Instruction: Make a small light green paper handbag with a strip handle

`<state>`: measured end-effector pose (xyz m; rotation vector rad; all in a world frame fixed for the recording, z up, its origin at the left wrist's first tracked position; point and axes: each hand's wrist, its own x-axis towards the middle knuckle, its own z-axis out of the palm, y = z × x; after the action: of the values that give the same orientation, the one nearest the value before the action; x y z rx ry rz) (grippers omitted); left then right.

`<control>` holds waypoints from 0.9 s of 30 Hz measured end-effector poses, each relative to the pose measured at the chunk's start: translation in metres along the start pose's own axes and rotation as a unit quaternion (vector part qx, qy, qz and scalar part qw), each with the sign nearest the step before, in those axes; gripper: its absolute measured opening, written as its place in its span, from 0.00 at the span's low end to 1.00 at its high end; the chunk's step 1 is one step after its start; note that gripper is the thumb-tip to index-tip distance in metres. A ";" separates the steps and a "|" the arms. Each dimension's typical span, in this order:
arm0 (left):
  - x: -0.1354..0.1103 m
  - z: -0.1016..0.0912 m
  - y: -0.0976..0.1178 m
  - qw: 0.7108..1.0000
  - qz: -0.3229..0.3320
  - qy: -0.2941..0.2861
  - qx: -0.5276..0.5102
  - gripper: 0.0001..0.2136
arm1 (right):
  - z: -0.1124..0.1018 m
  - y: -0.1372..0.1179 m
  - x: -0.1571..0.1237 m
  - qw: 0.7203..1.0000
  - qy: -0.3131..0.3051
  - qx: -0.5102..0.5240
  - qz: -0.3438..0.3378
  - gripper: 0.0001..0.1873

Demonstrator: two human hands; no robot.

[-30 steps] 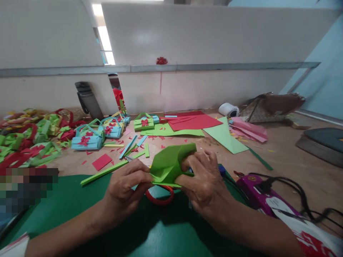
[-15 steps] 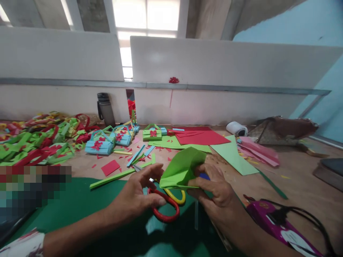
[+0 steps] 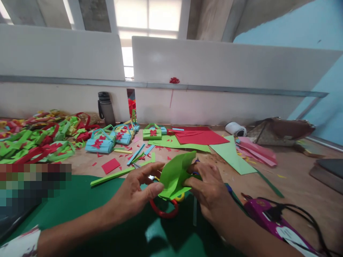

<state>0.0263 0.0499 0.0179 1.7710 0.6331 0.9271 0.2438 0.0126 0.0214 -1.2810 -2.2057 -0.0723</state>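
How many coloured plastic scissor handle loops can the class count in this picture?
2: a red plastic loop below the folded green paper in the right hand, and a yellow plastic loop peeking past the paper's lower edge, partly hidden. More may be hidden.

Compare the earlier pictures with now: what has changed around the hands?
The left hand has let go of the green paper it pinched at first and is open beside it; contact now is unclear. The paper has tilted, dipping over the scissors. The view has swung up. The right hand still grips the paper; scissors and paper bags lie as before.
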 end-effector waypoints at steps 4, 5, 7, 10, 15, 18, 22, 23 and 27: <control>-0.003 0.002 -0.002 0.981 0.075 0.079 0.161 0.14 | -0.001 -0.001 -0.001 1.000 0.008 -0.007 -0.013 0.16; -0.004 0.002 -0.004 0.971 0.112 0.108 0.183 0.14 | -0.002 -0.001 -0.001 1.000 0.008 -0.005 -0.014 0.16; -0.006 0.000 -0.011 0.950 0.190 0.143 0.204 0.15 | -0.005 -0.001 0.000 1.000 0.012 0.001 -0.019 0.15; -0.007 -0.003 -0.016 0.929 0.265 0.127 0.226 0.17 | -0.009 -0.002 0.002 0.999 0.032 0.014 -0.029 0.16; -0.006 -0.002 -0.012 0.936 0.189 0.138 0.264 0.11 | -0.012 -0.002 0.005 0.998 0.044 0.031 -0.038 0.18; -0.004 0.001 -0.009 0.947 0.141 0.086 0.275 0.04 | -0.011 0.000 0.006 0.998 0.042 0.023 -0.047 0.19; -0.003 0.004 -0.011 0.946 0.125 0.060 0.293 0.09 | -0.005 0.001 0.005 0.993 0.080 -0.040 -0.072 0.14; -0.003 0.006 -0.011 0.945 0.120 0.065 0.299 0.11 | -0.003 0.000 0.004 0.989 0.105 -0.070 -0.083 0.12; -0.004 0.011 -0.007 0.944 0.104 0.081 0.302 0.13 | 0.000 -0.009 -0.002 0.962 0.184 -0.152 -0.134 0.09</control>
<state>0.0332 0.0432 0.0072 2.3574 0.9187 1.1079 0.2376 0.0063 0.0228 -1.0092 -2.0734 -0.7201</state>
